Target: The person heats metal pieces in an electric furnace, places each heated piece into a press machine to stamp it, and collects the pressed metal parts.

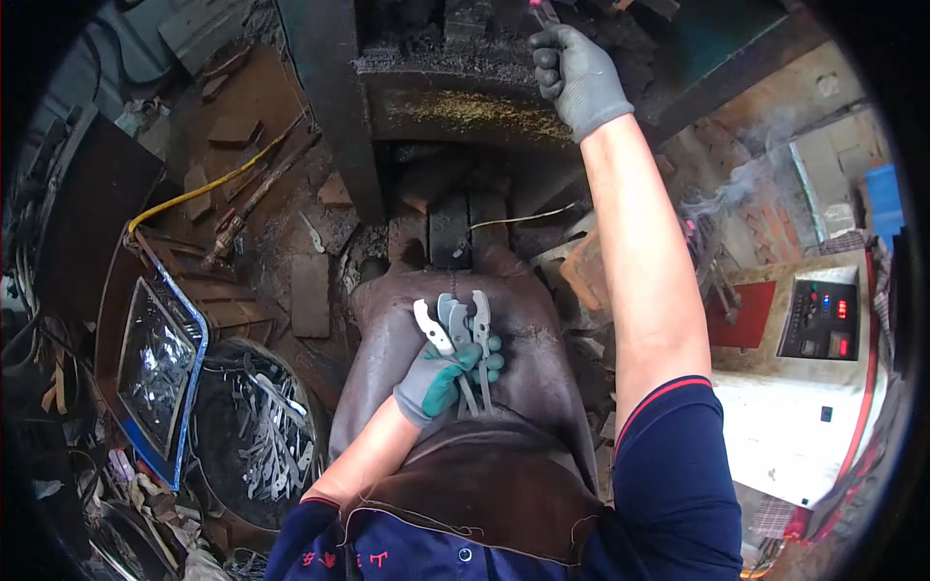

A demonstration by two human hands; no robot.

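My left hand (434,380), in a grey and green glove, is closed around several flat metal tool blanks (481,324) with hooked, drilled heads. They point away from me, above my apron-covered lap (387,387). Stretched far forward, my gloved right hand (586,82) is closed at the dark metal machine frame (441,97). From its fingers sticks a narrow metal piece (545,12) with a bright pink end. The top picture edge cuts that piece off, so I cannot tell its full shape.
At my left stands a round tub (228,504) with many similar metal blanks (276,441), beside a blue-edged frame (199,358). A white control box (804,416) with lit displays is at the right. Smoke (722,194) rises behind it. Bricks (310,295) lie on the floor.
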